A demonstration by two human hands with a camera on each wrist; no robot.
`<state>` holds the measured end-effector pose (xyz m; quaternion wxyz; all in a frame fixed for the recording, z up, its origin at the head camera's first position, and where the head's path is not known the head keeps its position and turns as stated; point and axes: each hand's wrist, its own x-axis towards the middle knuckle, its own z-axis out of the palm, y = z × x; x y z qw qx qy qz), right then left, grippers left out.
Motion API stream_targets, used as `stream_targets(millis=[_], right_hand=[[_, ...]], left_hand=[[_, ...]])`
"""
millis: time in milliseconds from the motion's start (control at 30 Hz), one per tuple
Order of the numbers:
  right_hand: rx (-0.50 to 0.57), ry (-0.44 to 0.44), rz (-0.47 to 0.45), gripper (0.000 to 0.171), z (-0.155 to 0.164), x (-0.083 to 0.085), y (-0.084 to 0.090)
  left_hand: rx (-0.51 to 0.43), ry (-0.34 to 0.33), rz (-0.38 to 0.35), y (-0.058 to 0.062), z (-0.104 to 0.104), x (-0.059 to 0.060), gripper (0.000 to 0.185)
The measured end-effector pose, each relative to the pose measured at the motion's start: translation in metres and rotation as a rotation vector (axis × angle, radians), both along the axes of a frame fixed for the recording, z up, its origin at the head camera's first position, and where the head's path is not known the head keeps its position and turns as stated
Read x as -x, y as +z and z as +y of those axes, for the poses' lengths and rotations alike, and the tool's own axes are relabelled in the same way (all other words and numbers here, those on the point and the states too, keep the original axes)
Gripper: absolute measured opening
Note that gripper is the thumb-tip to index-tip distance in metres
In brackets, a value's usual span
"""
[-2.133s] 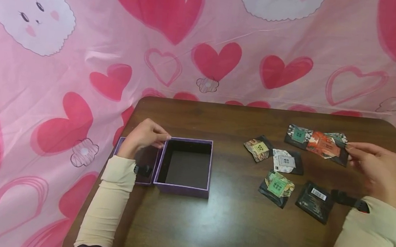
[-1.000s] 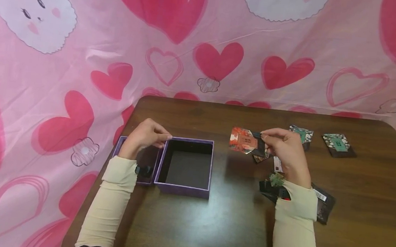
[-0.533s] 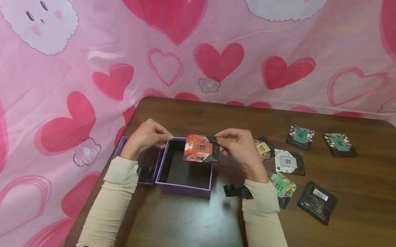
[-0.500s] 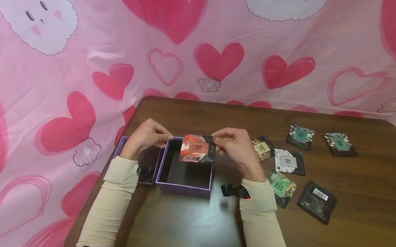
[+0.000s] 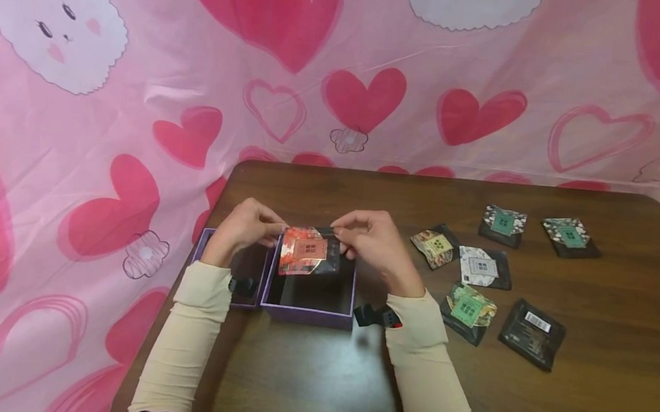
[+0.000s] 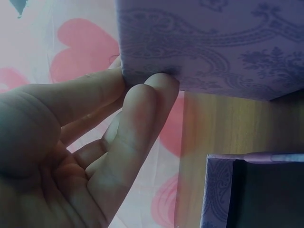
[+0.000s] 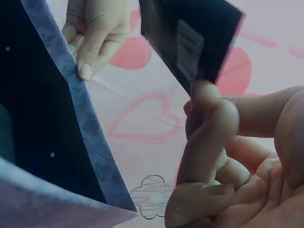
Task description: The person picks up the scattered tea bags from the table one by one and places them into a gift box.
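Head view: a red packet held over an open purple box

A small red packet (image 5: pixel 304 251) with a square label hangs tilted over the back left part of an open purple box (image 5: pixel 307 310). The right hand (image 5: pixel 370 240) pinches the packet's top right corner between thumb and fingers. In the right wrist view the packet's dark back (image 7: pixel 190 40) with a white barcode label shows above the pinching fingers (image 7: pixel 209 118), and the box's patterned rim (image 7: pixel 80 118) runs along the left.

The left hand (image 5: pixel 242 227) rests at the box's back left corner, fingers curled lightly against its outer wall. In the left wrist view the fingers (image 6: pixel 147 107) touch the purple patterned wall (image 6: pixel 213 42) from outside; whether they grip it cannot be told. Just left of the box lies a shallow purple lid (image 5: pixel 202 247), touching the box's side, partly under the left wrist.

Both stand on a dark brown wooden tabletop (image 5: pixel 312 390). To the right of the box, well apart from it, six more packets lie flat: a yellow-labelled one (image 5: pixel 435 246), a white one (image 5: pixel 482 267), a green one (image 5: pixel 466 305), a black one with a barcode (image 5: pixel 533 325), and two teal-labelled ones at the back (image 5: pixel 503 223) (image 5: pixel 570 236). Cream sleeves (image 5: pixel 185 344) cover both arms. A pink cloth (image 5: pixel 139 81) with red hearts and white rabbit faces hangs behind and to the left.
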<state>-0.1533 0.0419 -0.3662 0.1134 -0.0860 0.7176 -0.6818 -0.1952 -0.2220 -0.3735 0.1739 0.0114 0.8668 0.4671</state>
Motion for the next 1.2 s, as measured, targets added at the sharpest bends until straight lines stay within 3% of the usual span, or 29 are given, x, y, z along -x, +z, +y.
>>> stream_targets(millis=[133, 233, 467, 800, 1200], right_hand=[[-0.066, 0.024, -0.021, 0.020, 0.001, 0.000, -0.003], [-0.106, -0.007, -0.044, 0.023, 0.008, 0.000, -0.005], [-0.051, -0.093, -0.033, 0.018, 0.031, 0.001, 0.001], [-0.100, -0.158, -0.044, 0.022, 0.071, 0.008, -0.003], [-0.281, -0.199, -0.015, 0.028, 0.134, 0.013, -0.008]], left_hand=[[-0.001, 0.002, 0.005, 0.001, 0.001, -0.001, 0.016], [0.001, 0.005, 0.011, 0.001, 0.001, -0.002, 0.017], [0.024, 0.005, 0.027, -0.001, 0.000, -0.002, 0.015], [0.023, 0.004, 0.028, -0.002, 0.003, -0.001, 0.017], [0.016, -0.019, 0.022, 0.000, 0.001, 0.000, 0.019]])
